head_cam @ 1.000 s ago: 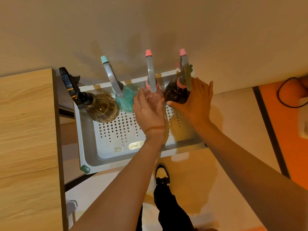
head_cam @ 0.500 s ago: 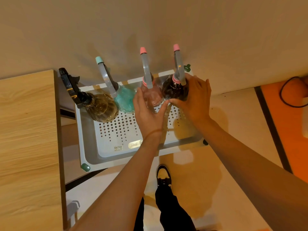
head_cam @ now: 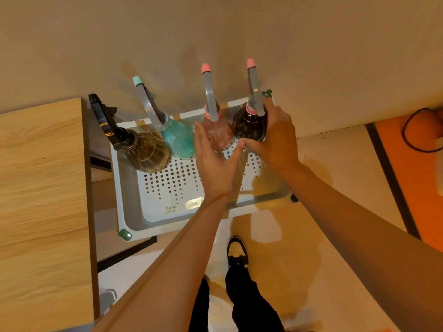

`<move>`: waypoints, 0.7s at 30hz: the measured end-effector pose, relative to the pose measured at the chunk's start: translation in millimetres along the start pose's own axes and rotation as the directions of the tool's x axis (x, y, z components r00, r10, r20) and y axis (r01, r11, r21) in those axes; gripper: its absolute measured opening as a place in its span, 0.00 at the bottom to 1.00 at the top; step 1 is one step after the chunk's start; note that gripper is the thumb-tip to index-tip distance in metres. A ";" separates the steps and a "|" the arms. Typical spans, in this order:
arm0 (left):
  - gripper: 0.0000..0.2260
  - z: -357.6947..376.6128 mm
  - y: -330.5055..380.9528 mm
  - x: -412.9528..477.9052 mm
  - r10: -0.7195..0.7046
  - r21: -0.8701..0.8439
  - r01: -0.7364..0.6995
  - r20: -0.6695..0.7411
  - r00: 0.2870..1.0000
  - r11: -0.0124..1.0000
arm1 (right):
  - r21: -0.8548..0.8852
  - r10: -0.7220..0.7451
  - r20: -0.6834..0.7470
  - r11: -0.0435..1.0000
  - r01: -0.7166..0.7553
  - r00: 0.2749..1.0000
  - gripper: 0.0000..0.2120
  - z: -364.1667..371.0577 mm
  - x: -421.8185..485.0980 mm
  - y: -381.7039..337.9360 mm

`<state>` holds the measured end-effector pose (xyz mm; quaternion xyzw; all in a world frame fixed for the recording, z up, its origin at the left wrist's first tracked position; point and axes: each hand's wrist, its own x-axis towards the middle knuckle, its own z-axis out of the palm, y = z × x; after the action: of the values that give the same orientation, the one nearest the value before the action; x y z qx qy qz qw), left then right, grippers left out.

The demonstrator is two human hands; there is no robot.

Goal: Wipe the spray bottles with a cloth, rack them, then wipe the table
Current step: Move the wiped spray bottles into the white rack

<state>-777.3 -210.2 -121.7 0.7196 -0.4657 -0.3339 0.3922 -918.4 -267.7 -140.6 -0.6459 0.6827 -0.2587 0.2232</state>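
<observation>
- Right hand (head_cam: 275, 137): fingers and thumb curled round the dark bottle (head_cam: 248, 127), gripping its body from the right side.
- Left hand (head_cam: 213, 164): held flat, fingers straight and laid against the left side of the pink bottle (head_cam: 218, 131), thumb spread toward the right thumb.
- Both bottles stood upright at the far edge of the white perforated rack (head_cam: 155, 209), just beside each other, pink-tipped sprayers pointing to the wall.
- Teal bottle (head_cam: 179, 141) and amber bottle (head_cam: 149, 153) with a black sprayer stood in the same row, further left.
- Wooden table (head_cam: 40, 188) lay left of the rack.
- A black-and-white shoe (head_cam: 236, 252) showed on the floor below the forearms.
</observation>
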 end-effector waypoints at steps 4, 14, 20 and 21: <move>0.48 -8.0 2.1 -10.4 -0.015 0.022 0.014 0.051 0.999 1.000 | 0.052 0.055 0.024 0.997 -0.056 0.998 0.57 -4.4 -8.2 0.2; 0.46 -83.9 42.7 -70.0 0.042 0.045 -0.051 0.175 0.984 0.998 | 0.159 0.139 0.075 0.976 -0.150 0.987 0.55 -83.4 -86.0 -59.8; 0.39 -154.2 75.9 -90.5 0.116 0.099 -0.126 0.100 0.988 0.987 | 0.225 0.090 0.024 0.970 -0.093 0.996 0.51 -122.6 -115.4 -124.9; 0.37 -166.5 81.0 -90.8 0.124 0.103 -0.131 0.078 0.989 0.986 | 0.232 0.066 0.027 0.970 -0.070 0.997 0.50 -124.9 -115.1 -138.6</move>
<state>-700.7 -104.3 37.8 0.6960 -0.5418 -0.3081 0.3565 -884.3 -149.2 40.7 -0.5939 0.6673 -0.3229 0.3125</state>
